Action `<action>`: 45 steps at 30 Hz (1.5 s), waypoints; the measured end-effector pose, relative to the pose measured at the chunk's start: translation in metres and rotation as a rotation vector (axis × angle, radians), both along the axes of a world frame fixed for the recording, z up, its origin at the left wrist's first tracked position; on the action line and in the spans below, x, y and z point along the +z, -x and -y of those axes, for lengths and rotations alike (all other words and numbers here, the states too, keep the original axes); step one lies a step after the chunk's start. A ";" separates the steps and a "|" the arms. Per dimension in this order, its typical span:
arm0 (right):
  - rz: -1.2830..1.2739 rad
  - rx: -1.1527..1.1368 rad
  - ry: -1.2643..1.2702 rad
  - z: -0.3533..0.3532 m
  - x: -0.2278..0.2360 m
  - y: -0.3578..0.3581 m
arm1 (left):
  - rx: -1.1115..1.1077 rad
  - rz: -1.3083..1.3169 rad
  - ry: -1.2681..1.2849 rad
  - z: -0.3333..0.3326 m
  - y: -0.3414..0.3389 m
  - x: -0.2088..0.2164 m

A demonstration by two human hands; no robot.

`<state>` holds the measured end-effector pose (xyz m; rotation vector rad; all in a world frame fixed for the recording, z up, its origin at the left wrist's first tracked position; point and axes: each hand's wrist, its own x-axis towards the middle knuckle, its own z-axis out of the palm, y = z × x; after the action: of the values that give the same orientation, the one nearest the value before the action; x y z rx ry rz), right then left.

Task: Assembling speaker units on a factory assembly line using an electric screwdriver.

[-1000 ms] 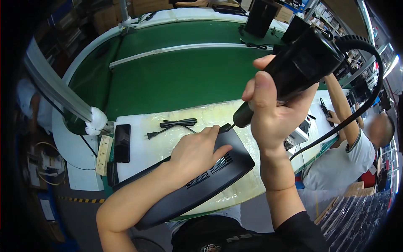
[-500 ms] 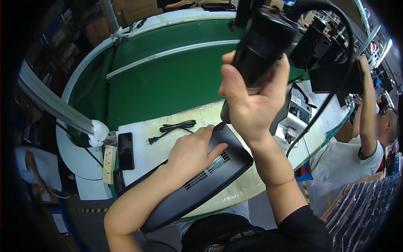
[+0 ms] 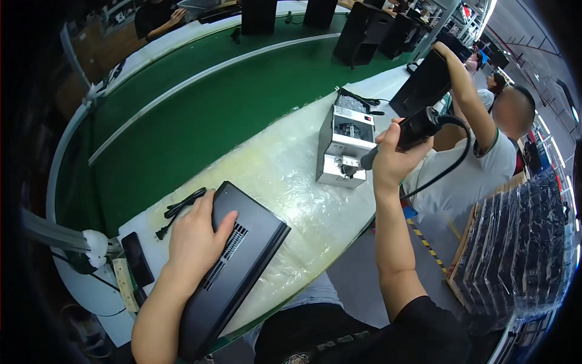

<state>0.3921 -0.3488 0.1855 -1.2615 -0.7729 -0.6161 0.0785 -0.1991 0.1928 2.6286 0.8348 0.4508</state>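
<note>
My left hand [image 3: 197, 236] lies over a dark grey computer case [image 3: 251, 215] with vent slots, fingers flat on its far left edge and thumb spread apart. The case sits aslant at the table's near left. In my right hand [image 3: 391, 159] is a black corded electric screwdriver [image 3: 418, 128], gripped around its body. It is tilted, its cable looping out to the right. Its lower end points at the front of a silver box that looks like a screw feeder [image 3: 327, 159]; whether the tip touches it I cannot tell.
Beyond the table's pale covering [image 3: 291, 164] runs a green conveyor belt [image 3: 200, 151]. A coiled power cord [image 3: 185, 203], a phone [image 3: 137, 259] and a power strip [image 3: 125, 284] lie at left. At right, a co-worker [image 3: 467, 176] handles a black case [image 3: 419, 85] near a film-wrapped stack [image 3: 515, 242].
My right hand has carried the screwdriver away from the computer case, to the right and down to the silver box. My left hand stays on the case. The view has turned right.
</note>
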 end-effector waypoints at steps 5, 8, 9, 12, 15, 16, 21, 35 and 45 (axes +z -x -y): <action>0.026 0.017 0.070 -0.003 -0.042 -0.023 | 0.020 -0.036 0.049 0.004 0.003 0.008; 0.039 0.076 0.174 0.002 -0.039 -0.014 | 0.042 -0.102 0.101 0.008 0.016 0.017; 0.048 0.095 0.230 0.002 -0.036 -0.006 | 0.054 -0.120 0.119 0.011 0.027 0.024; -0.055 0.229 0.140 0.003 0.010 0.046 | 0.061 -0.094 -0.011 0.016 0.071 0.013; -0.012 0.264 0.007 -0.001 0.074 0.099 | 0.193 -0.175 0.004 0.030 0.122 0.019; 0.007 0.321 -0.054 -0.007 0.085 0.114 | 0.220 -0.155 -0.045 0.035 0.135 0.016; 0.026 0.702 -0.011 -0.032 0.127 0.209 | 0.216 0.007 -0.095 0.039 0.145 0.005; 0.157 1.035 0.044 -0.122 0.107 0.313 | 0.226 -0.013 -0.078 0.040 0.155 0.005; 0.153 1.026 0.142 -0.123 0.090 0.320 | 0.217 0.010 -0.072 0.038 0.156 0.000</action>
<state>0.0725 -0.2263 0.2759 -0.7805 -1.4548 0.1892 -0.0777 -0.2370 0.1933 2.6086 1.1259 0.5590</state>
